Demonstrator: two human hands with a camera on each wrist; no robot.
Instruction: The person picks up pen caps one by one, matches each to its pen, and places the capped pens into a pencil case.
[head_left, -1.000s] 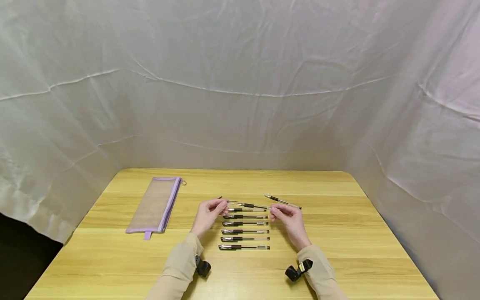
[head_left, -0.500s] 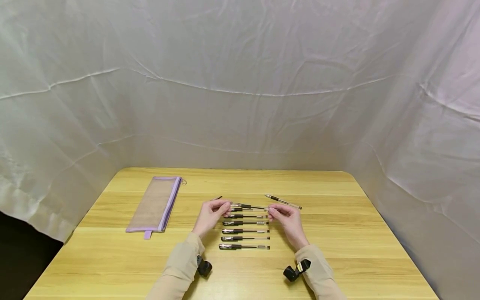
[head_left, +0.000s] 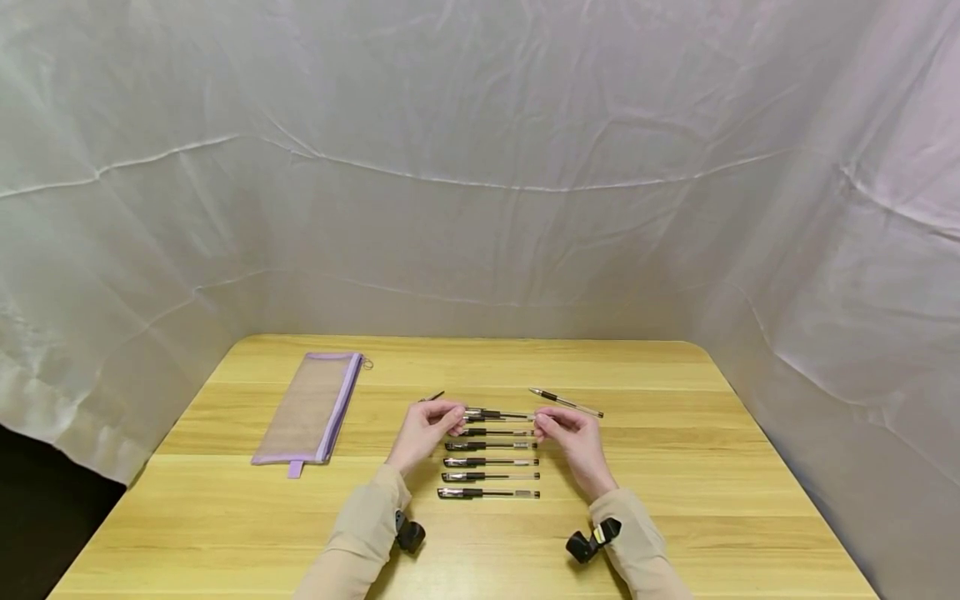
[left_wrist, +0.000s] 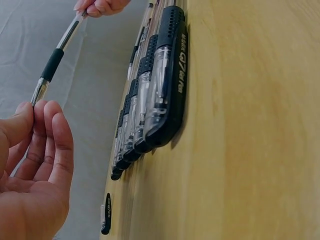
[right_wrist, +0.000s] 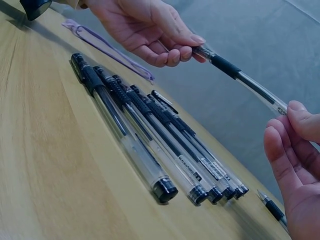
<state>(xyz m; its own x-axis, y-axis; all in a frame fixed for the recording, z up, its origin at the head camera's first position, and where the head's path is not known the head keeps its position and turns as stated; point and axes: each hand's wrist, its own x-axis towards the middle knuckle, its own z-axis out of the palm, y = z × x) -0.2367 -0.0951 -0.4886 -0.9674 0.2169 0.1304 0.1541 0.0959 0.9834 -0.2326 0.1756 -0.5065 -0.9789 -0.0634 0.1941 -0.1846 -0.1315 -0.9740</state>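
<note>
My right hand (head_left: 576, 442) pinches the clear rear end of a gel pen (right_wrist: 245, 80) with a black grip, held above the table. At the pen's tip end, the thumb and fingers of my left hand (head_left: 422, 435) pinch a clear pen cap (right_wrist: 204, 52), mostly hidden by the fingers; the tip meets it there. Below lies a row of several capped gel pens (head_left: 491, 462), parallel, caps toward the left. Behind my left hand a loose pen cap (head_left: 432, 396) rests on the table. An uncapped pen (head_left: 566, 403) lies slanted beyond my right hand.
A mesh zip pouch (head_left: 309, 408) with purple edging lies flat on the left of the wooden table (head_left: 712, 517). Pale cloth (head_left: 480, 233) hangs around the table's back and sides.
The pen's tip, apart from my left hand a second ago, has come up to the cap in its fingers. My right hand has shifted slightly left; the row of pens stays put.
</note>
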